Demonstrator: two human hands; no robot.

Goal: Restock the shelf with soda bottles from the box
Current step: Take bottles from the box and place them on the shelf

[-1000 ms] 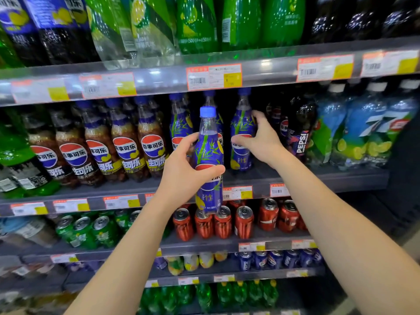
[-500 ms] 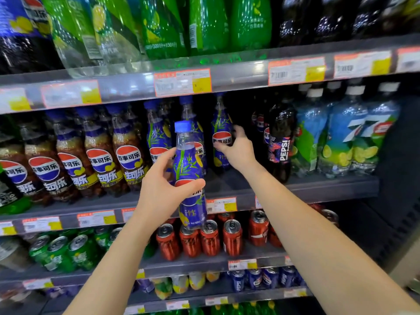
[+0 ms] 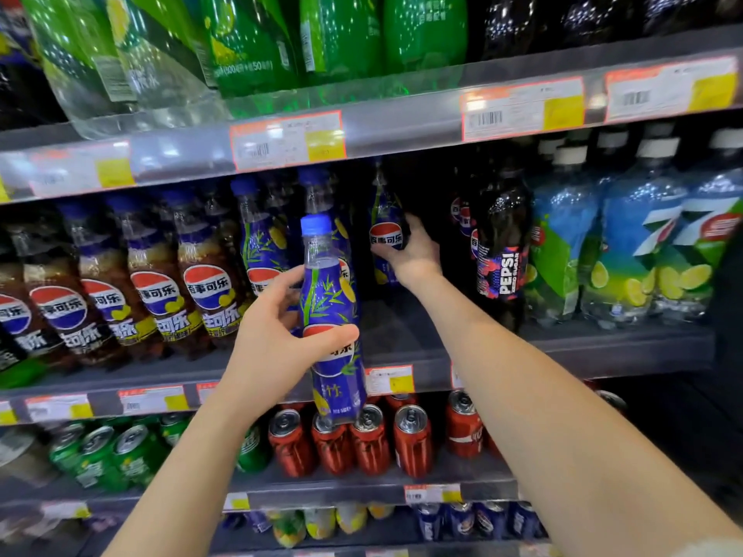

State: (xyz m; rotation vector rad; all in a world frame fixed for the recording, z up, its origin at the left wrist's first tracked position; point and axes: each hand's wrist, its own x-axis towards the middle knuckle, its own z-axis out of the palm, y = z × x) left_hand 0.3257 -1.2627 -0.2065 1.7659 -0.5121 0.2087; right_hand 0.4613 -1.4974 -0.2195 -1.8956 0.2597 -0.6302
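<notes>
My left hand (image 3: 277, 347) grips a blue-labelled Pepsi bottle (image 3: 331, 307) with a blue cap, held upright in front of the middle shelf (image 3: 402, 351). My right hand (image 3: 410, 255) reaches deep into that shelf and holds a second blue-labelled bottle (image 3: 386, 231), which stands far back near the dark rear. Two more bottles of the same kind (image 3: 261, 243) stand just left of the gap. The box is out of view.
Brown Pepsi bottles (image 3: 152, 291) fill the shelf's left part; black Pepsi Zero bottles (image 3: 502, 251) and 7up bottles (image 3: 643, 251) stand right of the gap. Large green bottles (image 3: 257, 42) sit on the shelf above. Red cans (image 3: 370, 440) and green cans (image 3: 120, 452) line the shelf below.
My right hand has pushed its bottle further back into the shelf. My left hand keeps its bottle at about the same spot before the shelf. The camera has turned slightly.
</notes>
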